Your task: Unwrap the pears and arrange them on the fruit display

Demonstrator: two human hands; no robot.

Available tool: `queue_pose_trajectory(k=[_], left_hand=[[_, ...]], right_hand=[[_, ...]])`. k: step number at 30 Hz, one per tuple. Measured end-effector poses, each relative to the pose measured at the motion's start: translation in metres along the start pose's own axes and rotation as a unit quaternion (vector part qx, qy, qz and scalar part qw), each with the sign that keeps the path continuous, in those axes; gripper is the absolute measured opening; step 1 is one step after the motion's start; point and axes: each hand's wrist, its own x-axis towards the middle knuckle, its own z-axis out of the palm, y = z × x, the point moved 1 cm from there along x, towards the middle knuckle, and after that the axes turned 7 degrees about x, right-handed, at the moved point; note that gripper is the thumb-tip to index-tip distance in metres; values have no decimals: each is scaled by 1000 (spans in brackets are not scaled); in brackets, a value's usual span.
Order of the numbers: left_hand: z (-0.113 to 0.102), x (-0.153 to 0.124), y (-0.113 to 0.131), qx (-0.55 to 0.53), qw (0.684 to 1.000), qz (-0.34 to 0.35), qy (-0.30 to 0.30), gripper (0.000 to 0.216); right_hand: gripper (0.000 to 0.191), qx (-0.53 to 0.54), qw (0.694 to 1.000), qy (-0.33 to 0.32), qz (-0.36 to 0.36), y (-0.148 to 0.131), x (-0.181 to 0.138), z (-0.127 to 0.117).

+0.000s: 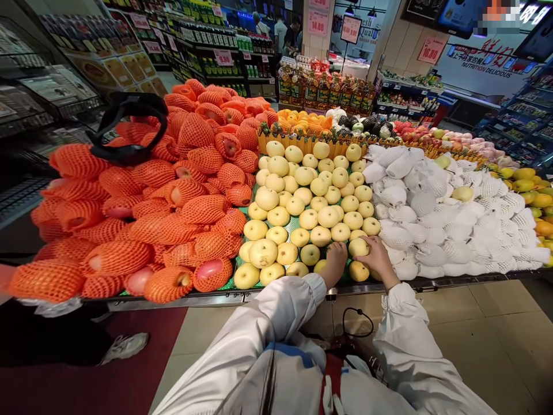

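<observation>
Round yellow pears (266,199) lie in loose rows on a green mesh liner (294,225) in the middle of the fruit stand. My right hand (379,259) grips a pear (358,248) near the front edge, its thumb and fingers around the side. Another pear (359,271) sits just in front of that one. To the left, my left hand (336,262) reaches down among the front pears with its fingers curled. Its fingertips point down and are partly hidden, so what they hold cannot be made out. Another pear (320,266) lies beside this hand.
Fruits in orange foam nets (181,196) are heaped on the left, with a black strap-like headset (129,129) on top. White foam-wrapped fruits (449,225) fill the right. A person's shoe (126,347) shows at lower left. Oil bottles (322,87) stand behind.
</observation>
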Motion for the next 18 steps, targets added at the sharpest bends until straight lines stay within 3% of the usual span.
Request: queue_pose_trajectory(k=[4,9,14,18], left_hand=[[2,-9,6,-38,998,22,-39,64],[0,-17,0,-104,992,31,-61,63],[-22,-21,-53,-239,970,19,-50,47],[-46,-29,-105,-427,904,13,5,71]], right_hand=[[71,12,1000,-5,3,-1,6,-7],[79,-28,999,-36,16,-22,16,-6],[73,-94,994,-47,-14,-60,20,-5],[69,-52,992,-74,-84,-108,26,13]])
